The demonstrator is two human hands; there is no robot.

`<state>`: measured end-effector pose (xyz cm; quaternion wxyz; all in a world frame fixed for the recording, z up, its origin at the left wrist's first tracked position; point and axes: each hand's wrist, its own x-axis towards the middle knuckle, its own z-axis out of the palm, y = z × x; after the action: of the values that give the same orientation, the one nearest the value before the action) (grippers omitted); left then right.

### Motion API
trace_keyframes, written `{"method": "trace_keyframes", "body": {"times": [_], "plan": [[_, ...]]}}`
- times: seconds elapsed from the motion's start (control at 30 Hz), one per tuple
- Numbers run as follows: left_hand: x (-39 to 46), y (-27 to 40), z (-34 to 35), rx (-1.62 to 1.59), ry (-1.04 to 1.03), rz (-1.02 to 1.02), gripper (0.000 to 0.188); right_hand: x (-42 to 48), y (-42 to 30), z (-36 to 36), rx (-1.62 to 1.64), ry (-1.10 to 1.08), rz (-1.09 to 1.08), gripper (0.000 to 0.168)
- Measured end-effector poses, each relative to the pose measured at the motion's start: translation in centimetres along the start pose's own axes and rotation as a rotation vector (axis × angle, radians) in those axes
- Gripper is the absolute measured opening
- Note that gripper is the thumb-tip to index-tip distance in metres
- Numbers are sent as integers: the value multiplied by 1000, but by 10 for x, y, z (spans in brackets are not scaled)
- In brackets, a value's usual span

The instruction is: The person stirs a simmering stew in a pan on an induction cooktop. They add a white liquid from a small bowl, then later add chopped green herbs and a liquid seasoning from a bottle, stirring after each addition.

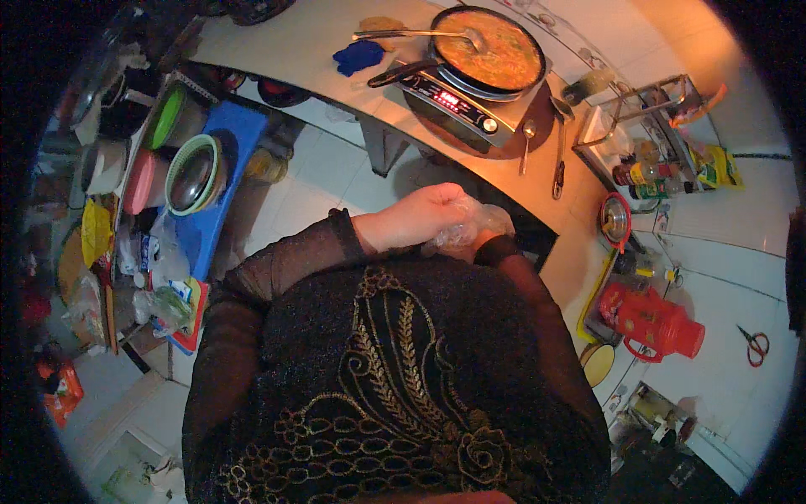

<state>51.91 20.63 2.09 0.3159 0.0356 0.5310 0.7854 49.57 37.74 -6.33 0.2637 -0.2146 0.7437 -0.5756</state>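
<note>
My left hand [428, 211] is closed on a crumpled clear plastic bag [456, 232], held in front of my chest. Beside it on the right, my right hand [494, 227] also holds the bag, which partly covers its fingers. Beyond the hands, a black pan [545, 60] of reddish-orange food [510, 63] sits on an induction cooker [459, 107] with a lit display. A metal ladle [403, 33] rests in the food, its handle over the pan's left rim.
A blue cloth [359, 58] lies left of the pan. A spoon [527, 148] and a long-handled turner [559, 151] lie right of the cooker. Further right are a wire rack [623, 113] with bottles and a red thermos flask [652, 322]. A green basket [194, 173] stands at left.
</note>
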Motion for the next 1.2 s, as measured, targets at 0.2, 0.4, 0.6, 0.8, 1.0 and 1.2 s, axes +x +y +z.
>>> {"method": "trace_keyframes", "body": {"times": [0.2,0.4,0.6,0.8,1.0,1.2], "plan": [[-27,8,-28,29,160,-39,11,38,8,31,137,-29,12,28],[-42,10,-63,-302,347,78,13,75,18,48,246,-10,8,27],[-41,26,-67,-394,441,91,15,103,25,45,303,12,-5,26],[-28,37,-69,-393,440,127,17,103,-40,-3,377,-286,121,22],[-12,40,-75,-313,542,148,19,145,-30,-40,170,-568,440,37],[1,32,-90,-409,631,234,25,139,-41,-100,624,-543,324,45]]}}
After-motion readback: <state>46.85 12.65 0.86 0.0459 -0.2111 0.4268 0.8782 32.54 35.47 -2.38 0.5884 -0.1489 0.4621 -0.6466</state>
